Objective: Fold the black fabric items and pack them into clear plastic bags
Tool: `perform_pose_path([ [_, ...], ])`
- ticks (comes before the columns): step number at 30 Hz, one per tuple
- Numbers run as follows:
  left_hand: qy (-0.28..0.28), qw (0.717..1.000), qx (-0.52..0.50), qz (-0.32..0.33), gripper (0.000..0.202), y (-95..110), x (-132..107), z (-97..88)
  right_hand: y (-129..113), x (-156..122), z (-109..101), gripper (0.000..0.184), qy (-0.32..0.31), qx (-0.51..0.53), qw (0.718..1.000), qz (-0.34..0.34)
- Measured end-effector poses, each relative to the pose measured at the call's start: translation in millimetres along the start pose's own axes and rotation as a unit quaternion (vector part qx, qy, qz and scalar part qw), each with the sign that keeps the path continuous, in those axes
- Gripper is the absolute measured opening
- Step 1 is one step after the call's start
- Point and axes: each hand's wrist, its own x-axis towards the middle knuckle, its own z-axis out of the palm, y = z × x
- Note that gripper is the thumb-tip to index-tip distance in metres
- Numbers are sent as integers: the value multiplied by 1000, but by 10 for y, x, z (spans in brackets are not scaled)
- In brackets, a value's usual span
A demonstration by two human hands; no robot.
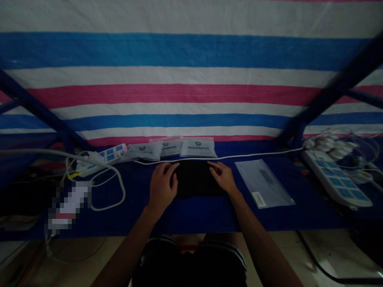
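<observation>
My left hand [161,187] and right hand [223,178] rest on a black cloth [196,179], fingers [216,168] spread, not gripping. ROCKBROS bags [198,147] sit behind the cloth, and a clear plastic bag [263,183] lies to its right.

Two hands, a left hand [163,187] and a right hand [223,177], are resting on one black cloth [196,179], with three packets [170,146], two power strips [335,179] and one clear plastic sleeve [263,183] lying nearby.
</observation>
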Motion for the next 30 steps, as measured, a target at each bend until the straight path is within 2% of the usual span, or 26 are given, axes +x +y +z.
perform_pose_path([
  [3,-109,993,17,51,41,122,-114,144,-10,-5,1,42,6,2,1000,-1],
  [5,-139,988,47,45,43,89,-207,278,-13,-6,6,41,12,1,1000,-3],
  [8,-148,985,75,37,47,-19,-319,419,-26,-6,1,39,22,-1,1000,-7],
  [10,-149,985,82,39,49,-61,-354,450,-74,-11,-27,39,32,-3,999,-9],
  [15,-151,984,94,32,52,-31,-352,422,-458,-52,-69,37,71,-56,995,-42],
  [18,-151,983,98,24,53,-10,-348,415,-713,-100,71,45,-1,-112,989,-94],
  [20,-153,983,99,21,54,-11,-352,414,-781,-149,221,56,-61,-170,980,-86],
  [22,-159,982,100,20,55,-16,-357,410,-760,-205,361,65,-93,-220,969,-62],
  [25,-167,980,101,20,56,-19,-359,396,-654,-274,473,70,-109,-255,959,-50],
  [30,-174,979,106,20,56,-19,-355,380,-582,-300,450,74,-122,-264,955,-55],
])
